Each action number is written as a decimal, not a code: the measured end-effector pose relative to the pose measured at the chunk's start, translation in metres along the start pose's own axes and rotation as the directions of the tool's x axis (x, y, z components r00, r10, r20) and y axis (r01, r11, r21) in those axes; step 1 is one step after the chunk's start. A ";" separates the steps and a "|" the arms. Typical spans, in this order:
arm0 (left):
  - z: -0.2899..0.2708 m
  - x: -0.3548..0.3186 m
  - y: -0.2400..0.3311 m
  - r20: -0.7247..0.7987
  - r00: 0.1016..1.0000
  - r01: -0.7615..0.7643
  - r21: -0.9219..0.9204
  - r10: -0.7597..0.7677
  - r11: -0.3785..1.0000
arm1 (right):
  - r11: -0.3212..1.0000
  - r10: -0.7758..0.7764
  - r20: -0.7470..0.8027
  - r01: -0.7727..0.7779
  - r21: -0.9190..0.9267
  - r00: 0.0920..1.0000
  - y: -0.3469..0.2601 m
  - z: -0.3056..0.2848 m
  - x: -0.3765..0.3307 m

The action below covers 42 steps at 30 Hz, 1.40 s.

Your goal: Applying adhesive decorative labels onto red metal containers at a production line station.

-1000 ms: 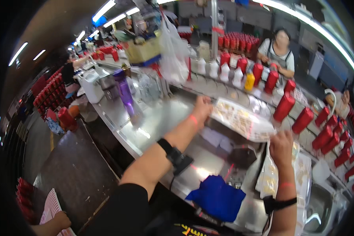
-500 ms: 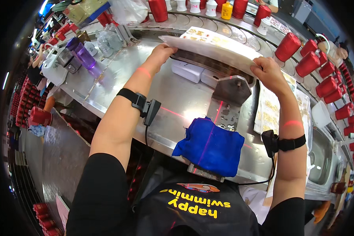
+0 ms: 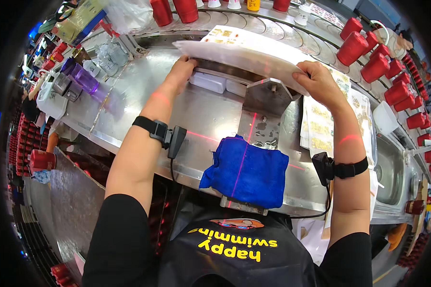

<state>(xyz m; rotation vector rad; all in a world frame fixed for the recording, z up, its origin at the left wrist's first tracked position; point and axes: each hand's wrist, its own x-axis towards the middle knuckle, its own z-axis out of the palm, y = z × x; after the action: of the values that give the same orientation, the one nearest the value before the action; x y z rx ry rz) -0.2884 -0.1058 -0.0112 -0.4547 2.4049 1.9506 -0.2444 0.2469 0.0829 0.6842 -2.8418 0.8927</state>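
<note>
A large pale sheet of printed paper is raised and bowed at the far side of the metal worktop. My right hand pinches its right edge between thumb and fingers. At its left end, my left hand is closed at the lower edge, fingertips partly hidden. More of the white surface with small gold patterns shows behind the raised edge. Below it stand an angled metal bracket and a white block-shaped box. A folded blue cloth lies near me at the worktop's front edge.
Sheets with gold patterns lie stacked at right, beside a white tub and a sink. A purple bottle and clear bottles stand at left. Red containers line the curved conveyor beyond.
The whole scene has shifted left and slightly up in the picture as the view turned. Both hands remain at the sheet's two ends, with the sheet still raised.
</note>
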 end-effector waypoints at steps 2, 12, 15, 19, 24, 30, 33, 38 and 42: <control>-0.002 0.002 -0.009 -0.036 0.999 -0.034 -0.034 0.033 0.999 | 0.998 -0.064 -0.036 0.063 -0.029 0.997 0.003 0.007 0.001; 0.020 -0.024 0.016 -0.056 0.998 -0.041 -0.019 0.040 0.999 | 0.980 -0.101 -0.061 0.089 -0.179 0.993 0.022 0.020 -0.020; -0.017 -0.002 0.000 -0.015 0.826 -0.534 0.296 0.563 0.792 | 0.997 0.030 -0.059 -0.035 -0.075 0.998 0.011 0.029 -0.018; -0.046 -0.006 0.014 0.238 0.903 -0.426 0.403 0.357 0.810 | 0.992 0.063 0.042 -0.058 -0.111 0.997 0.005 0.017 -0.029; -0.059 -0.023 0.033 0.370 0.778 -0.483 0.869 0.508 0.107 | 0.994 -0.097 0.094 0.101 -0.031 0.991 0.042 -0.040 -0.042; -0.029 -0.090 0.102 0.473 0.737 -0.611 0.772 0.483 0.176 | 0.976 -0.020 -0.034 0.012 -0.219 0.999 0.042 -0.079 0.061; -0.016 -0.123 0.119 0.490 0.623 -0.717 0.669 0.610 0.195 | 0.877 -0.429 -0.133 0.377 -0.297 0.893 0.041 -0.064 0.164; 0.000 -0.167 0.145 0.555 0.675 -0.706 0.676 0.487 0.209 | 0.800 -0.327 -0.090 0.225 -0.557 0.941 0.021 -0.011 0.304; -0.004 -0.175 0.122 0.587 0.729 -0.682 0.664 0.352 0.307 | 0.830 -0.174 -0.114 0.083 -0.552 0.978 0.027 0.019 0.325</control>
<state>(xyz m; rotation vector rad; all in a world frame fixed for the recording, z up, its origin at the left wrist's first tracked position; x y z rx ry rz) -0.1481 -0.0492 0.1399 0.7672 3.0103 0.4493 -0.5468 0.1290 0.1215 0.6731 -2.6577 0.0820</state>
